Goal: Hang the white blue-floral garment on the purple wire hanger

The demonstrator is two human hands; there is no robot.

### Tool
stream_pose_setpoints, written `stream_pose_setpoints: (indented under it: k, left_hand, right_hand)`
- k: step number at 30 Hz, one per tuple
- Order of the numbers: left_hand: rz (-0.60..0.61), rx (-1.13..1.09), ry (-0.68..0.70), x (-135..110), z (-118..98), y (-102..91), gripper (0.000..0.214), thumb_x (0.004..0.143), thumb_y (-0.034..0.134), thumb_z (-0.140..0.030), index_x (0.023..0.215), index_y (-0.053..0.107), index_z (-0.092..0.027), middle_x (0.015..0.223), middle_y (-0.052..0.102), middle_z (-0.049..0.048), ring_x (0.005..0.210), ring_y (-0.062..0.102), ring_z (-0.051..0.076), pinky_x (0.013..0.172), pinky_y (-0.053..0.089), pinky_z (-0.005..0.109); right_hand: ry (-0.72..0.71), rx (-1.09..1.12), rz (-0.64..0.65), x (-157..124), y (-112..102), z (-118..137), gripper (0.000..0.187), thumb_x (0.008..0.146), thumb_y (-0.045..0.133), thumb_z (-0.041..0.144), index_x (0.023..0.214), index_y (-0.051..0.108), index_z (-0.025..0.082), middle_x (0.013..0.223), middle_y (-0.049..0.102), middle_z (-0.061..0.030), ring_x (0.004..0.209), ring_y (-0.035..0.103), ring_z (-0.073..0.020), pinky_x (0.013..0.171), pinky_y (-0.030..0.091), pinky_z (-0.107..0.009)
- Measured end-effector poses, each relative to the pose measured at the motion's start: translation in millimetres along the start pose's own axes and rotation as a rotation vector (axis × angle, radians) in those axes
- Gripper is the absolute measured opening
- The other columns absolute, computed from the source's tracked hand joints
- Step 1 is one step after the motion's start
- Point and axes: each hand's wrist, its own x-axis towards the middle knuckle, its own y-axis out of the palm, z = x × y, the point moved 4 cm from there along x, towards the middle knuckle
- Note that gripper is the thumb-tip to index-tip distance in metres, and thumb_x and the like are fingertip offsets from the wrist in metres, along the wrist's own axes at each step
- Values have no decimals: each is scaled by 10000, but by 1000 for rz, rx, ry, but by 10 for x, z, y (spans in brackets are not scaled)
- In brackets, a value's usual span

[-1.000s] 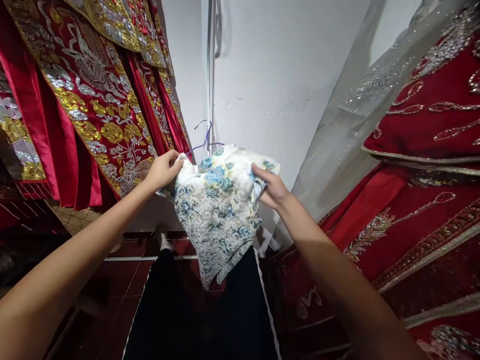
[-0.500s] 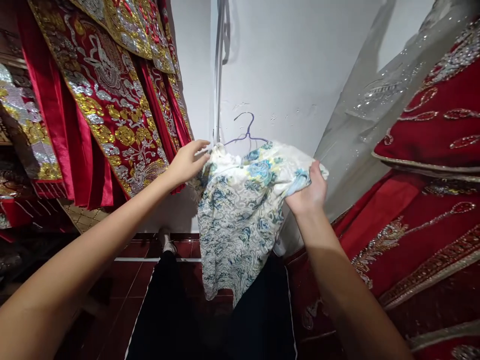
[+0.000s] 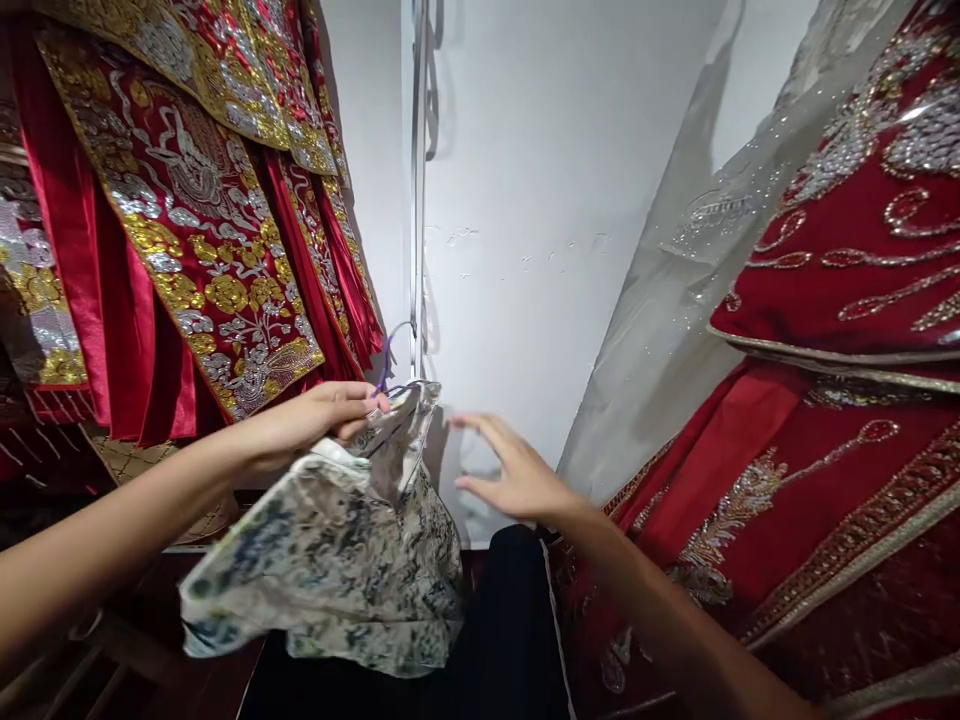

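Note:
A white blouse (image 3: 375,570) with a blue, green and grey pattern hangs on a purple hanger (image 3: 388,355), turned sideways and slanting down to the left. My left hand (image 3: 341,410) is closed around the hanger near the base of its hook, just above the blouse's neckline. My right hand (image 3: 510,465) is off the cloth, to the right of the blouse, with thumb and fingers apart and nothing between them. The blouse's lower part is slightly blurred and lies in front of my dark trousers (image 3: 514,600).
Red garments with gold and silver embroidery (image 3: 225,270) hang at the left. At the right are a beaded red dress (image 3: 840,270) and a sheer sparkling white fabric (image 3: 667,270). A metal upright (image 3: 418,200) stands along the white wall (image 3: 525,150).
My right hand has let go of the blouse's sleeve and moved left. My left hand has taken hold of the hanger; the blouse has turned and swung down to the left.

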Motion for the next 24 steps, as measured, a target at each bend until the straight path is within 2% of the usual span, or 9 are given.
stream_pose_setpoints:
  k: [2,3,5,8,11,14,17,20,24]
  left_hand:
    - [24,127,58,-96,-111,-178,278,880,561,-480,955,674,-237,554,377,-23,477,311,114,436,271,251]
    - [27,179,91,-111,-158,-264,275,878,563,-483,926,680,-239,552,383,-15,483,327,121,443,287,258]
    - [3,245,149,-80,-206,-424,279,871,575,-493,897,687,-239,545,397,-7,483,349,126,449,303,267]
    - [-95,267,215,54,-169,-610,292,873,571,-501,902,684,-234,540,400,-15,475,363,116,458,328,260]
    - [-143,223,253,191,-86,-705,296,872,574,-501,888,662,-218,547,388,-26,481,371,107,471,349,250]
    - [-129,163,270,303,-27,-782,313,867,587,-512,876,638,-203,544,367,-37,465,347,95,459,326,242]
    - [-165,204,309,431,24,-931,353,865,584,-528,906,652,-184,525,366,-45,449,334,89,451,294,235]
    - [-385,402,397,565,58,-1135,404,840,606,-534,947,689,-153,555,487,-16,477,419,103,477,331,239]
    - [-708,735,522,736,-12,-1242,373,841,607,-499,940,718,-157,760,688,63,645,597,175,623,443,286]
  right_hand:
    - [-9,-228,-192,140,-18,-174,1006,771,718,381,1580,123,315,1605,246,-123,1471,249,-365,1163,260,-623]
    - [-38,-325,-237,226,14,-223,1077,760,718,351,1586,29,298,1628,160,-134,1492,167,-385,1172,186,-652]
    - [-113,-454,-306,425,77,-254,1048,789,654,264,1583,-29,292,1618,161,-146,1491,152,-391,1174,108,-666]
    - [-241,-522,-362,763,56,-182,869,834,544,162,1577,113,298,1496,378,-144,1411,331,-350,1170,182,-583]
    - [-349,-514,-342,1101,-82,-97,701,847,548,204,1511,332,257,1409,476,-130,1349,394,-330,1140,249,-504]
    - [-257,-452,-355,1379,-258,-167,593,842,571,303,1413,466,181,1336,549,-154,1254,474,-337,1048,341,-462]
    - [-62,-425,-270,1541,-351,-377,314,900,489,383,1063,682,197,928,693,-97,906,607,-282,819,419,-367]
    - [38,-336,-270,1586,-428,-591,362,891,510,483,763,694,199,687,648,-43,708,576,-214,683,377,-300]
    - [105,-25,-354,1615,-559,-820,394,774,645,532,692,705,151,649,641,-33,673,555,-173,628,365,-269]
